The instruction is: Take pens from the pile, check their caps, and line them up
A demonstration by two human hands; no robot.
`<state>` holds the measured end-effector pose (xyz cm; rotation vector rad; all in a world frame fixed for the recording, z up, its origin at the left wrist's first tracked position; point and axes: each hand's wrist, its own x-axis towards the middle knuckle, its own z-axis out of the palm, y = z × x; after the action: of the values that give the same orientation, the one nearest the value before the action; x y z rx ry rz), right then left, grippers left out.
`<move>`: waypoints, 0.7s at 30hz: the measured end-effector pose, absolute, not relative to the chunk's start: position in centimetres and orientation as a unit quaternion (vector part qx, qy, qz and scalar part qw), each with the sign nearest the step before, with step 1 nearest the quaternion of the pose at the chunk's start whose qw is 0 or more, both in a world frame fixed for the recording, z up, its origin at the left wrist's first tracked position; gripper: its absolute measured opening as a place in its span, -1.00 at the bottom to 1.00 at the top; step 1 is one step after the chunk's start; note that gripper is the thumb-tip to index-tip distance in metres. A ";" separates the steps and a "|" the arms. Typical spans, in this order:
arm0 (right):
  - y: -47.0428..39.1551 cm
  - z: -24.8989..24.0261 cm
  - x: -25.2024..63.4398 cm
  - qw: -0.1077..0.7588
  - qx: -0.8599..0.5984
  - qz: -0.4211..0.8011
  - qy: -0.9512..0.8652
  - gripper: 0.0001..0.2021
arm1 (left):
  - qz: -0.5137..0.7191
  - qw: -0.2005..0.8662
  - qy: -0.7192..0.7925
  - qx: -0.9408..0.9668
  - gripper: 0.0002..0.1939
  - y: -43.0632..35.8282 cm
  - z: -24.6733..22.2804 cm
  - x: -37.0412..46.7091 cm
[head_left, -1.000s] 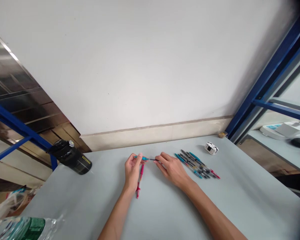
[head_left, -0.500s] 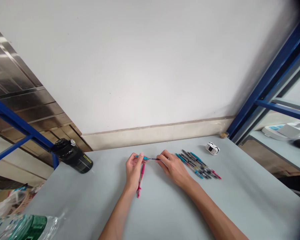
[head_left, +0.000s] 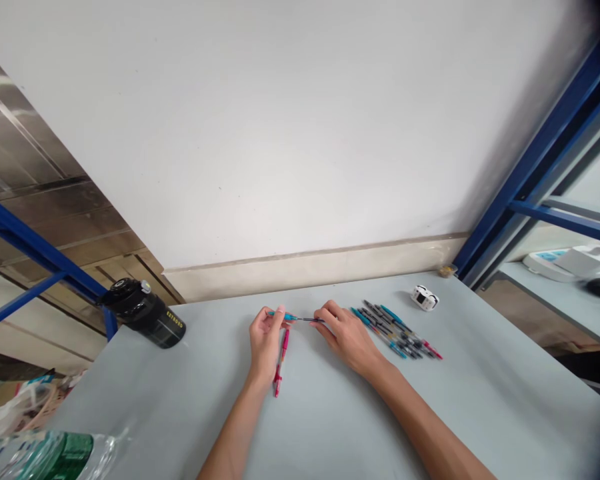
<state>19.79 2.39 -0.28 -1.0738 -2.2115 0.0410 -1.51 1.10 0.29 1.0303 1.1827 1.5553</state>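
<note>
My left hand (head_left: 267, 340) pinches a teal pen part (head_left: 286, 316) between thumb and fingers, pointing right. From its right end a thin dark pen refill (head_left: 307, 319) runs across to my right hand (head_left: 344, 333), whose thumb and fingertips are closed on it. Whether the refill's tip sits inside the teal part I cannot tell. Just below, beside my left wrist, lies a pink pen (head_left: 281, 363) on the grey table (head_left: 310, 420). Right of my right hand, several pens (head_left: 397, 330) with teal, black and pink parts lie side by side in a slanted group.
A black bottle (head_left: 147, 313) stands at the table's left edge. Behind the pens sits a small white object (head_left: 425, 298) with black marks, and a small bowl (head_left: 447, 270) is at the back right corner. Plastic-wrapped green bottles (head_left: 70, 457) are at lower left. Blue frames (head_left: 535, 160) flank the table.
Both hands hold nearly the same pose. My left hand has shifted very slightly left, and a little more of the thin refill shows between the hands.
</note>
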 end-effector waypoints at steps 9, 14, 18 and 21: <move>2.4 -0.4 19.7 0.336 -0.408 0.029 -0.848 -0.79 | 0.601 0.445 0.494 0.444 -0.58 0.7 0.5 -1.1; 2.1 -0.3 19.5 0.352 -0.404 0.089 -0.840 -0.78 | 0.574 0.431 0.499 0.486 -0.61 0.4 0.9 -0.7; 2.0 -0.6 19.4 0.364 -0.404 0.135 -0.829 -0.81 | 0.552 0.424 0.490 0.524 -0.67 0.2 0.8 -0.5; 1.9 -1.0 19.2 0.370 -0.408 0.163 -0.819 -0.84 | 0.547 0.431 0.487 0.527 -0.69 0.3 0.6 -0.6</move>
<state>19.24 1.92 -0.97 -1.0476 -2.1006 0.4173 -0.58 0.26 0.55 1.3138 1.2151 1.3639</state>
